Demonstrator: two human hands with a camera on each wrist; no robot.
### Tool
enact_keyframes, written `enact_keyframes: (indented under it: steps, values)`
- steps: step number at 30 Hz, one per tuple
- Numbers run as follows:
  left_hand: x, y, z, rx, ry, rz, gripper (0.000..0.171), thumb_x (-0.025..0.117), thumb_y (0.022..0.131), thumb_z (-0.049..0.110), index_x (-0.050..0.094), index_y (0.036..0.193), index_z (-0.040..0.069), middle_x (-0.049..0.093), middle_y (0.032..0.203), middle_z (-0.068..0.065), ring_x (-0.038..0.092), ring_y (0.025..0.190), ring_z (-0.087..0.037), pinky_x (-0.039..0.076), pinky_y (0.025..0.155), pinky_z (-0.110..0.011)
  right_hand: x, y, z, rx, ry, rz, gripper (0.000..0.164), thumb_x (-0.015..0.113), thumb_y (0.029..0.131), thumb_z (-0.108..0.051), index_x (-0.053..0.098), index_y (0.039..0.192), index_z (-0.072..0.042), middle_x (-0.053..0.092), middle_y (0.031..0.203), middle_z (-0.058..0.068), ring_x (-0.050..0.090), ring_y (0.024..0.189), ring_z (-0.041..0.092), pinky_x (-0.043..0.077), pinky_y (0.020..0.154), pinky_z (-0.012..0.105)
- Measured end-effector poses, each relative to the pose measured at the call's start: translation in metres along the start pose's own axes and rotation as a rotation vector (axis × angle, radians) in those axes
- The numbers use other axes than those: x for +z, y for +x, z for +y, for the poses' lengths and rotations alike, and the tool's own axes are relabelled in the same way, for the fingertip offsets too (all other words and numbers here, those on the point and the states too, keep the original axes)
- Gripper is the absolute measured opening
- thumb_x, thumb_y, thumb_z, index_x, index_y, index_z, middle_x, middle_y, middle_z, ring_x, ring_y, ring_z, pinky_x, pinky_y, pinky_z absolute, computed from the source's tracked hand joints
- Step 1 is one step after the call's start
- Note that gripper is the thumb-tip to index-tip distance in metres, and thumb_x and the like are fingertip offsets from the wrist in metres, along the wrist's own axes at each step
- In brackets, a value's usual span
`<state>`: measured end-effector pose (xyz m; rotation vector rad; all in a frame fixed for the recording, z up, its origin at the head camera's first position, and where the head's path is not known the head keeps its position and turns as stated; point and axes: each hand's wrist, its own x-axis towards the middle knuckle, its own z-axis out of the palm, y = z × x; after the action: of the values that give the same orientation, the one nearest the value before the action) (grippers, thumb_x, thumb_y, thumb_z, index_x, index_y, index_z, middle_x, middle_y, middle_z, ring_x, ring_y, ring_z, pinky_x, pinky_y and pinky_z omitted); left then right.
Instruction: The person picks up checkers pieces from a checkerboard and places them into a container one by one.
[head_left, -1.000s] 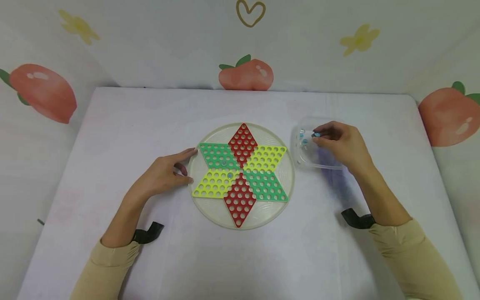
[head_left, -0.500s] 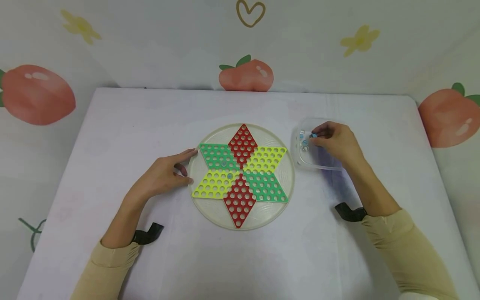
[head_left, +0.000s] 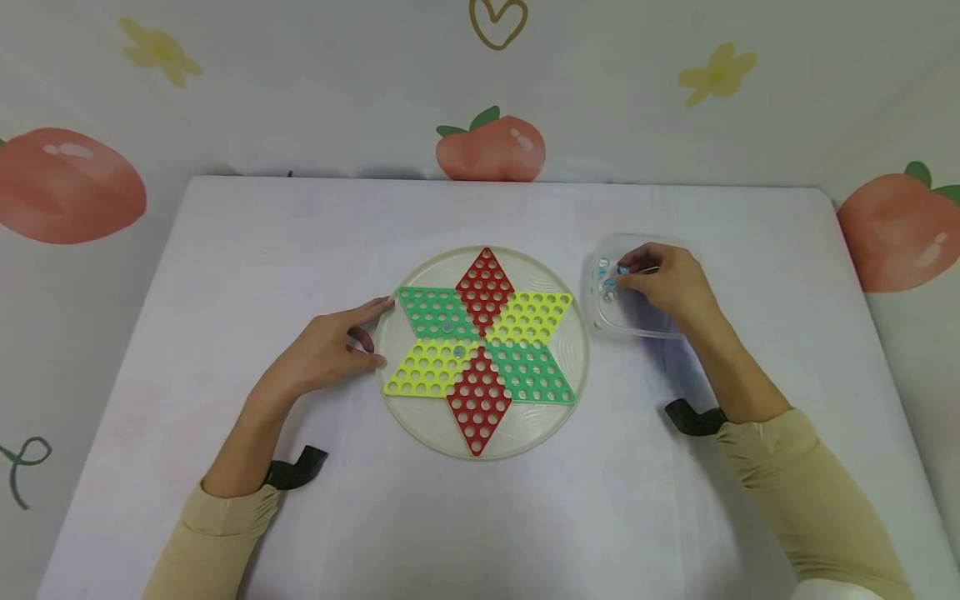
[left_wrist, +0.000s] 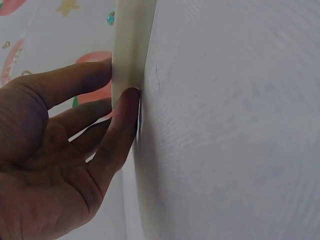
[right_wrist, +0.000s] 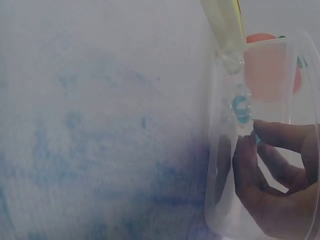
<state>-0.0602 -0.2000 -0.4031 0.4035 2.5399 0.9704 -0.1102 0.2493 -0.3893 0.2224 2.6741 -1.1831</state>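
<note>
A round Chinese checkers board (head_left: 540, 433) with a red, green and yellow star lies mid-table. My left hand (head_left: 322, 350) touches its left rim, thumb and fingers spread apart; in the left wrist view fingertips meet the edge of the board (left_wrist: 131, 45). Right of the board, my right hand (head_left: 675, 283) is in a clear plastic box (head_left: 637, 332), pinching a blue marble (head_left: 622, 270) between thumb and fingers. That marble (right_wrist: 258, 138) is partly covered by fingertips in the right wrist view. Several loose marbles (head_left: 609, 285) lie in the box. Two marbles (head_left: 459, 352) sit in holes left of centre.
A white cloth covers the table (head_left: 480, 533), which meets a decorated wall (head_left: 360, 100) at the back. Black wrist mounts (head_left: 693, 418) stick out from both forearms. The clear box stands close beside the board's right edge.
My right hand has shifted slightly left inside the box, with its forearm following and the blue marble at the fingertips. My left hand stays at the board's rim.
</note>
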Motion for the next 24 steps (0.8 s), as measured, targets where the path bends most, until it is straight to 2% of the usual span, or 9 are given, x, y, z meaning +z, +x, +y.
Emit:
enact_keyframes:
  steps: [5, 12, 24]
  values:
    - [0.0010, 0.0013, 0.0000, -0.005, 0.006, -0.003, 0.079, 0.080, 0.081, 0.007, 0.044, 0.151, 0.011, 0.067, 0.110, -0.014, 0.063, 0.078, -0.019, 0.050, 0.070, -0.031, 0.0007, 0.0049, 0.0011, 0.008, -0.047, -0.008, 0.028, 0.072, 0.090, -0.018, 0.067, 0.112, -0.002, 0.065, 0.102, 0.011, 0.057, 0.095, 0.023, 0.046, 0.072, 0.022]
    - [0.0007, 0.0007, -0.0003, -0.007, 0.002, 0.000, 0.079, 0.080, 0.080, 0.007, 0.044, 0.151, 0.011, 0.069, 0.101, -0.012, 0.064, 0.076, -0.019, 0.050, 0.070, -0.030, -0.0004, 0.0078, -0.0010, 0.016, -0.079, -0.067, 0.029, 0.074, 0.088, -0.022, 0.071, 0.113, -0.006, 0.064, 0.096, 0.008, 0.054, 0.092, 0.024, 0.043, 0.077, 0.034]
    - [-0.0006, -0.0005, 0.0012, -0.008, 0.002, -0.010, 0.079, 0.080, 0.081, 0.009, 0.043, 0.151, 0.011, 0.069, 0.093, -0.009, 0.063, 0.075, -0.018, 0.050, 0.071, -0.030, 0.0004, 0.0085, -0.0001, 0.046, -0.102, -0.113, 0.033, 0.074, 0.089, -0.025, 0.070, 0.115, -0.007, 0.062, 0.097, 0.007, 0.052, 0.092, 0.026, 0.042, 0.079, 0.037]
